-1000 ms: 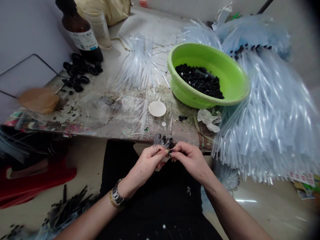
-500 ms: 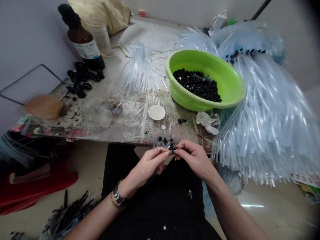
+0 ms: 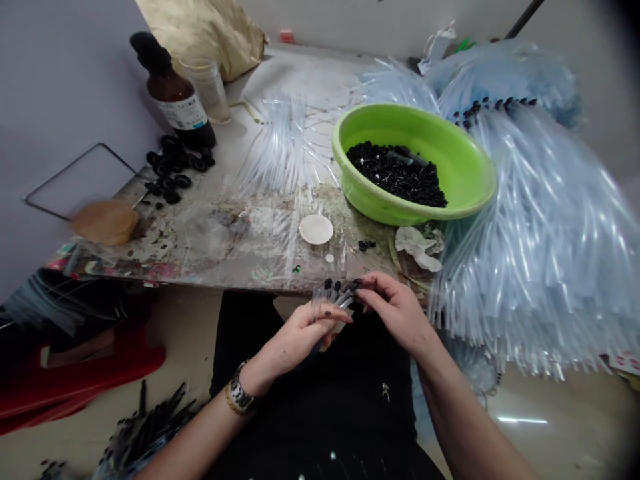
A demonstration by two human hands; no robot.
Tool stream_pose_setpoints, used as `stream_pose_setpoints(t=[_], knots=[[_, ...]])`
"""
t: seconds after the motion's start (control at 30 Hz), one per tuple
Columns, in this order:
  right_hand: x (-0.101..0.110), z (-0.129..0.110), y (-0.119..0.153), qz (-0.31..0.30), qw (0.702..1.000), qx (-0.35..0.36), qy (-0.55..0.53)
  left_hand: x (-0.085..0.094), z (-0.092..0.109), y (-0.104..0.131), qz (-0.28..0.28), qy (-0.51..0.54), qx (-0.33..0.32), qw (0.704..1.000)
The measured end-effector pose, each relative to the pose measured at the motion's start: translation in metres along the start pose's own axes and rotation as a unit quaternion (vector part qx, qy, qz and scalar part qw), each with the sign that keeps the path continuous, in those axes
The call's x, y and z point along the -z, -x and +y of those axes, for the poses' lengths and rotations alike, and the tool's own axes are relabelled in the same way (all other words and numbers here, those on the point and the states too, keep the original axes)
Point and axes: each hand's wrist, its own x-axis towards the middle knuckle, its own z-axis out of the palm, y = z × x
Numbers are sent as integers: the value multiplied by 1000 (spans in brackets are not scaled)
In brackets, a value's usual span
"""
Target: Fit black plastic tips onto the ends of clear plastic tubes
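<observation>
While the left hand grips slim clear plastic tubes with black tips, the right hand pinches at these tips beside the stained bench.

From my left hand I could slide forward low over the table between the tan block and the green basin, skirting the white dish, until the spread of thin tubes takes up the middle. Ahead of my right hand, little black pieces and crumpled tissue lie in the way, and behind them the basin's wall forces any reach up over its rim, while the big hanging bundle of tubes blocks the right side. At the back left, the brown bottle and a cup stand tall beyond some black rings.
</observation>
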Motion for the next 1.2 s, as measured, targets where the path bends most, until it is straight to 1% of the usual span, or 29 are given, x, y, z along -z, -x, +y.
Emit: stream_pose_setpoints(t=[0.1,0.13,0.2,0.33,0.4,0.47,0.57,0.67,0.73,0.87,0.97,1.07,1.1,1.13,1.2], knots=[[3,-14,5,62,994,60,61,-4,3,-4,30,-23,11,999],[3,-19,7,69,992,77,76,-6,4,-5,36,-26,11,999],[-1,-28,9,53,988,108,92,-8,2,-7,36,-29,8,999],[-17,-38,8,-18,988,140,69,-11,-2,-9,26,-33,0,999],[-25,-39,6,-35,989,140,46,-11,-1,-9,30,-35,5,999],[-28,-38,5,-36,990,131,29,-9,1,-8,32,-27,21,999],[-26,-34,3,-28,995,94,12,-3,5,-6,25,1,33,999],[-22,-27,1,-27,999,40,-7,2,8,-5,16,10,23,1000],[-21,-22,0,-24,999,25,-23,3,7,-6,22,14,14,1000],[-23,-15,-2,-18,999,23,-45,1,5,-7,36,41,18,998],[-23,-17,-3,-29,998,24,-49,-1,2,-7,41,63,26,997],[-17,-20,-6,-44,998,34,-37,1,0,-8,53,67,36,996],[-13,-19,-8,-35,998,38,-25,1,-1,-8,58,65,39,995],[-7,-18,-12,-14,999,46,-2,2,-2,-8,65,64,40,995],[6,-13,-23,59,992,76,80,3,-3,-9,83,68,36,994]])
